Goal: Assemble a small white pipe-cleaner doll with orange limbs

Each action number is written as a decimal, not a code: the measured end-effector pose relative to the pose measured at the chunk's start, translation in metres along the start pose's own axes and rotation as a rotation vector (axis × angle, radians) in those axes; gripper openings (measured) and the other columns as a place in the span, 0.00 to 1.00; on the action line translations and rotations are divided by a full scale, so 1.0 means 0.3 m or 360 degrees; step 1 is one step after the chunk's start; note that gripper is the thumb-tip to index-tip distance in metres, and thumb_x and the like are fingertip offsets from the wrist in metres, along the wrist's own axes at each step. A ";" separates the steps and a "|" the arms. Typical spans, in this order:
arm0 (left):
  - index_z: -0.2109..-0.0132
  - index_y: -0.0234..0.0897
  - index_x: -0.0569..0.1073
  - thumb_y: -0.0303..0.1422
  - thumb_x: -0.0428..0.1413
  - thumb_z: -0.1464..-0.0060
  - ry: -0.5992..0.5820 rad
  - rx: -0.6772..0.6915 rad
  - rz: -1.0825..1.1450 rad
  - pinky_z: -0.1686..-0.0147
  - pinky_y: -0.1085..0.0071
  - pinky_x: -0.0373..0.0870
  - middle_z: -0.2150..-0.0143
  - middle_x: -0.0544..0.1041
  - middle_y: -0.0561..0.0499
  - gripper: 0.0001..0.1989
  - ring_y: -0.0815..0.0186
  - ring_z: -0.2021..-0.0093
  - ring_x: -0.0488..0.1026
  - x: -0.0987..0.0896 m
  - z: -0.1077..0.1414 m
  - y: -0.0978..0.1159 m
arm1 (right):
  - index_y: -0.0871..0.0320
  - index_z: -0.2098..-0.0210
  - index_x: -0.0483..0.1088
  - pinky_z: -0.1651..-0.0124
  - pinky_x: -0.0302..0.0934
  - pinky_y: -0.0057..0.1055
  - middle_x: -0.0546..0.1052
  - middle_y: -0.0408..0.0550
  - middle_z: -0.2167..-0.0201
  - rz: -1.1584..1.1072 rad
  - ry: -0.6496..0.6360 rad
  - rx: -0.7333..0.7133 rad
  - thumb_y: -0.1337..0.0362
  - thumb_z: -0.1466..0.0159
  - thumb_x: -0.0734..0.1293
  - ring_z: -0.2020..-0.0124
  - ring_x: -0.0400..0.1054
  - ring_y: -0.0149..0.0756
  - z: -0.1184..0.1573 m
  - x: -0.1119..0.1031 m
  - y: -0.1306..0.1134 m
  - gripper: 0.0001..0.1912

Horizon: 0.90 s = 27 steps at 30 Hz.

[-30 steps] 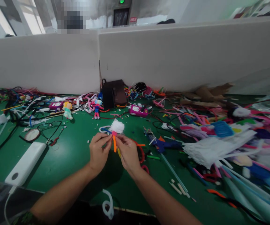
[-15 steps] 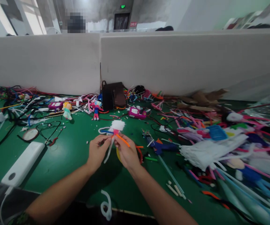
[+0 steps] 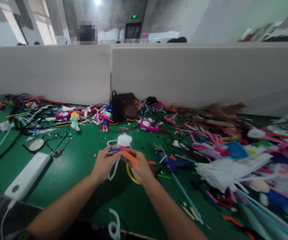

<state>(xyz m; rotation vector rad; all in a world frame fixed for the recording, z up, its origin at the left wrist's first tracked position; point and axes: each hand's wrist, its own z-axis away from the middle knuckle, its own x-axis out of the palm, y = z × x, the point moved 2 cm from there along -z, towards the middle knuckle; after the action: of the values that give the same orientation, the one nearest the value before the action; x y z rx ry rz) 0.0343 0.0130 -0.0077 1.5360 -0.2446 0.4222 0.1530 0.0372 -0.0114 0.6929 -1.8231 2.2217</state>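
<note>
You are facing a green table (image 3: pixel 75 163) whose top has a soft sheen on your left. Along its far side, two pale panels (image 3: pixel 196 71) stand upright like a low wall, meeting at a seam a little left of the middle. Over them you can see a patchy grey wall (image 3: pixel 111 18) with a dark door (image 3: pixel 133 31), a lit green sign (image 3: pixel 134 16) above it and a red sign (image 3: pixel 145 33) beside it. Bright windows (image 3: pixel 46 26) stand on your left; a lamp (image 3: pixel 97 2) glows overhead. Up on your right, the wall looks greenish.
</note>
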 end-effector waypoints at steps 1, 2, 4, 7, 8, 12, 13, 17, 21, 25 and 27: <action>0.72 0.33 0.79 0.33 0.66 0.62 0.0000 0.0023 -0.0022 0.61 0.72 0.66 0.69 0.74 0.51 0.08 0.68 0.66 0.71 0.001 -0.001 -0.003 | 0.59 0.78 0.76 0.74 0.50 0.24 0.72 0.41 0.80 -0.0003 0.0049 -0.0005 0.61 0.65 0.80 0.78 0.58 0.24 -0.001 -0.002 -0.001 0.16; 0.72 0.33 0.79 0.33 0.65 0.61 -0.0001 0.0045 -0.0039 0.61 0.72 0.66 0.69 0.74 0.51 0.08 0.67 0.65 0.71 0.002 -0.002 -0.004 | 0.60 0.78 0.76 0.75 0.50 0.24 0.72 0.41 0.80 -0.0015 0.0099 -0.0016 0.61 0.66 0.80 0.78 0.58 0.24 -0.001 -0.004 -0.002 0.17; 0.71 0.33 0.79 0.34 0.65 0.60 -0.0012 0.0072 -0.0046 0.61 0.72 0.66 0.68 0.74 0.50 0.08 0.67 0.65 0.71 0.006 -0.001 -0.004 | 0.59 0.79 0.76 0.76 0.49 0.23 0.72 0.41 0.80 -0.0050 0.0154 -0.0044 0.62 0.66 0.80 0.79 0.58 0.23 0.002 -0.002 -0.002 0.16; 0.70 0.33 0.80 0.34 0.65 0.61 -0.0001 0.0044 0.0000 0.60 0.71 0.67 0.68 0.75 0.49 0.09 0.66 0.65 0.72 0.014 0.002 0.003 | 0.59 0.79 0.76 0.77 0.50 0.23 0.72 0.41 0.81 -0.0109 0.0129 -0.0046 0.64 0.66 0.80 0.80 0.58 0.23 0.009 0.004 -0.001 0.15; 0.70 0.33 0.80 0.34 0.66 0.63 0.0008 0.0025 0.0024 0.60 0.71 0.67 0.68 0.75 0.49 0.10 0.66 0.65 0.72 0.017 0.004 0.007 | 0.59 0.79 0.76 0.77 0.50 0.22 0.72 0.41 0.81 -0.0130 0.0107 -0.0024 0.64 0.66 0.80 0.79 0.59 0.23 0.011 0.006 0.000 0.15; 0.72 0.33 0.79 0.32 0.67 0.67 0.0030 -0.0047 0.0131 0.63 0.72 0.67 0.73 0.76 0.50 0.10 0.68 0.69 0.71 0.026 0.004 0.018 | 0.59 0.80 0.76 0.76 0.52 0.22 0.74 0.42 0.80 -0.0210 0.0061 0.0078 0.64 0.65 0.80 0.79 0.61 0.24 0.011 0.010 0.003 0.14; 0.72 0.33 0.79 0.32 0.67 0.68 0.0040 -0.0065 0.0162 0.63 0.72 0.67 0.73 0.76 0.50 0.11 0.68 0.69 0.71 0.027 0.002 0.018 | 0.59 0.80 0.75 0.76 0.52 0.22 0.74 0.43 0.81 -0.0216 0.0064 0.0090 0.64 0.65 0.79 0.79 0.61 0.24 0.010 0.010 0.003 0.14; 0.74 0.33 0.79 0.33 0.67 0.69 0.0126 -0.0093 0.0193 0.63 0.71 0.67 0.74 0.77 0.50 0.11 0.67 0.70 0.72 0.023 -0.005 0.009 | 0.60 0.81 0.75 0.77 0.52 0.22 0.73 0.42 0.81 -0.0225 0.0115 0.0136 0.66 0.65 0.79 0.79 0.61 0.24 0.013 0.017 0.003 0.13; 0.74 0.33 0.79 0.34 0.67 0.70 0.0227 -0.0090 0.0146 0.66 0.70 0.67 0.76 0.77 0.50 0.12 0.68 0.74 0.71 0.014 -0.008 -0.005 | 0.60 0.79 0.75 0.78 0.51 0.21 0.73 0.41 0.80 -0.0270 0.0228 0.0178 0.68 0.64 0.78 0.79 0.61 0.23 0.022 0.027 0.008 0.13; 0.74 0.32 0.79 0.32 0.66 0.69 0.0216 -0.0090 0.0067 0.69 0.71 0.67 0.77 0.78 0.50 0.10 0.69 0.76 0.70 0.010 -0.007 -0.011 | 0.60 0.81 0.74 0.79 0.50 0.22 0.72 0.41 0.82 -0.0216 0.0298 0.0145 0.68 0.66 0.78 0.81 0.59 0.23 0.025 0.030 0.013 0.13; 0.74 0.32 0.79 0.32 0.66 0.68 0.0211 -0.0074 0.0044 0.70 0.71 0.67 0.77 0.78 0.50 0.09 0.69 0.76 0.70 0.007 -0.008 -0.011 | 0.60 0.82 0.74 0.78 0.50 0.23 0.72 0.41 0.82 -0.0172 0.0285 0.0114 0.67 0.66 0.78 0.80 0.59 0.24 0.027 0.033 0.014 0.12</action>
<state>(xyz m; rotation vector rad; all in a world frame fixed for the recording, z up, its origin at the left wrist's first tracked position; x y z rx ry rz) 0.0374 0.0158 -0.0100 1.4539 -0.1714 0.5341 0.1446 0.0271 -0.0094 0.5697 -1.5912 2.2100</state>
